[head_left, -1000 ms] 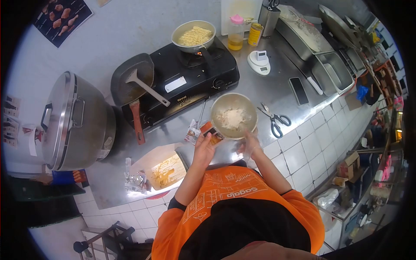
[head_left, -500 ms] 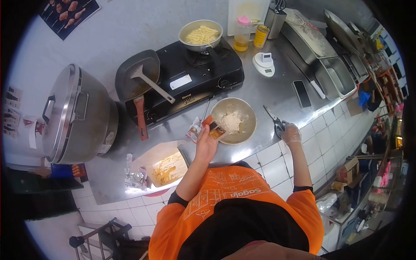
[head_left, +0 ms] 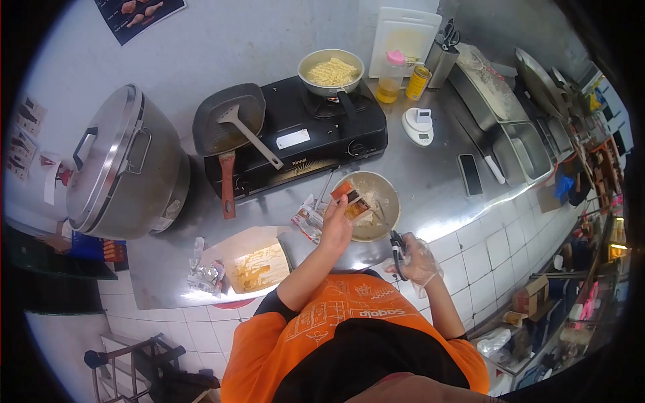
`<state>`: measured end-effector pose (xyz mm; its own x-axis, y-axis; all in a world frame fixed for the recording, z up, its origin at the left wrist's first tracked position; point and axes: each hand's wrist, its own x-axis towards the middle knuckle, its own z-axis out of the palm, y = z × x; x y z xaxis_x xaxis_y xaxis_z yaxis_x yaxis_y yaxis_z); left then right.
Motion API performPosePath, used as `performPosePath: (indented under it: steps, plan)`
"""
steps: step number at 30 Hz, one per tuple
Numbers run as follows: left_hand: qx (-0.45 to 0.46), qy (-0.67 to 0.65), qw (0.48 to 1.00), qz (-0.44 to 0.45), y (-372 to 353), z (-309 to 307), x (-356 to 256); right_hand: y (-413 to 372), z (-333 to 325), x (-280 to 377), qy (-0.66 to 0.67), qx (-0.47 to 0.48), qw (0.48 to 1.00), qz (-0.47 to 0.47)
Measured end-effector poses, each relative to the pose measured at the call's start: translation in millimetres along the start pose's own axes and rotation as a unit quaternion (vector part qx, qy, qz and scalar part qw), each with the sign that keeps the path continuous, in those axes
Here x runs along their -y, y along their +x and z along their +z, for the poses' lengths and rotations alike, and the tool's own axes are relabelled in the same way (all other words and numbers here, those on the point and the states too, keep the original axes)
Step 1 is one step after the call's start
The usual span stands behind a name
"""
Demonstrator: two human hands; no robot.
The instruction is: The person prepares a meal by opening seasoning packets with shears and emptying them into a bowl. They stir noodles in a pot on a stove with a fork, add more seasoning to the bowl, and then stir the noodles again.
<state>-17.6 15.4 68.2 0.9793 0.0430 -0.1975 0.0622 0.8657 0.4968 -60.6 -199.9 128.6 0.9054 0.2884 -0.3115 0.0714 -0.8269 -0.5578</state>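
My left hand (head_left: 336, 227) pinches a small orange-and-brown seasoning sachet (head_left: 356, 201) above the steel bowl (head_left: 394, 191). Pale powder lies in that bowl. In my right hand (head_left: 418, 262), covered by a clear plastic glove, is a pair of scissors (head_left: 397, 254) with black handles. Their blades reach over the bowl's near right side, close to the sachet. Beside the bowl, under my left wrist, lies crumpled silver-and-red wrapping (head_left: 308, 218). The sachet and my fingers hide part of the bowl's left side.
Behind the bowl stands a black gas stove (head_left: 316, 144) with a pan of noodles (head_left: 331, 72) and a square grill pan (head_left: 215, 127) holding a spatula. A large pot (head_left: 127, 174) stands left. A smeared paper box (head_left: 259, 267), white scale (head_left: 418, 126), phone (head_left: 469, 174) and knife (head_left: 494, 169) lie about.
My right hand has lifted the scissors off the table and brought them left to the bowl. The left hand still holds the sachet over the bowl. The whole view has shifted slightly.
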Motion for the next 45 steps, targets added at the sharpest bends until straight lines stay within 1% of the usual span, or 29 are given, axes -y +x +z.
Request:
performPosePath:
  steps: [2, 4, 8, 11, 13, 16, 17, 19, 23, 25, 26, 28, 32, 34, 38, 40, 41, 43, 45]
  plan:
    - [0.012, -0.002, 1.000, 0.001, -3.9, 8.5, -2.0, 2.6, 4.1, 3.9, 0.010, 0.006, 1.000, 0.002]
    - [0.017, 0.003, 1.000, -0.020, -9.0, 16.9, -2.6, 4.1, 6.2, 7.5, 0.019, 0.011, 1.000, 0.005]
    - [0.026, 0.025, 0.999, -0.018, -9.9, 16.1, 3.1, 5.1, 8.0, 9.6, 0.017, 0.008, 1.000, 0.011]
    - [0.033, 0.016, 0.999, -0.030, -12.2, 19.0, 1.2, 4.8, 9.7, 10.1, 0.011, -0.008, 1.000, 0.000]
    - [0.035, 0.011, 0.999, -0.034, -11.9, 16.2, 0.9, 4.1, 13.2, 10.4, -0.023, -0.052, 0.998, -0.014]
    - [0.033, 0.028, 0.999, -0.014, -9.5, 10.6, 2.4, 3.1, 10.3, 16.6, -0.028, -0.055, 0.998, -0.002]
    - [0.031, 0.026, 0.999, -0.013, -10.1, 9.6, 2.0, 3.3, 8.3, 17.4, -0.030, -0.053, 0.998, -0.003]
    - [0.042, 0.017, 0.999, -0.019, -11.0, 9.8, -0.4, 5.2, 3.2, 18.3, -0.009, 0.020, 0.998, 0.051]
    - [0.040, -0.002, 0.999, -0.026, -13.1, 13.4, -1.6, 5.6, -0.9, 20.2, -0.014, 0.029, 0.998, 0.054]
    - [0.052, 0.010, 0.998, -0.019, -13.1, 14.5, -1.0, 7.2, -0.4, 18.9, -0.050, -0.008, 0.999, -0.005]
    - [0.052, 0.009, 0.998, -0.019, -12.6, 14.7, -0.3, 7.7, 0.8, 17.9, -0.051, -0.008, 0.999, -0.004]
    - [0.051, 0.007, 0.999, -0.019, -11.9, 14.2, 0.6, 8.8, 4.2, 16.9, -0.055, -0.065, 0.996, -0.040]
    - [0.049, -0.010, 0.998, -0.030, -12.3, 14.9, -2.0, 8.1, 1.3, 19.5, -0.048, -0.056, 0.996, -0.041]
    - [0.039, -0.013, 0.999, -0.027, -13.1, 15.8, -4.0, 8.2, -0.8, 20.9, -0.046, -0.003, 0.999, -0.010]
    - [0.044, -0.019, 0.998, -0.031, -10.5, 10.5, -1.6, 8.6, -3.3, 19.9, -0.028, 0.015, 0.999, 0.004]
    - [0.048, -0.003, 0.998, -0.041, -11.1, 9.5, -1.4, 10.9, 1.1, 14.4, -0.060, -0.005, 0.998, -0.021]
    - [0.047, -0.003, 0.998, -0.042, -10.9, 8.5, -0.9, 11.6, 2.3, 14.4, -0.061, -0.003, 0.998, -0.020]
    - [0.048, 0.011, 0.998, -0.045, -9.5, 7.2, -0.6, 13.2, 4.8, 15.9, -0.042, -0.044, 0.997, -0.041]
    - [0.049, 0.008, 0.998, -0.041, -9.0, 7.7, -2.2, 15.4, 7.7, 15.5, -0.040, -0.050, 0.997, -0.049]
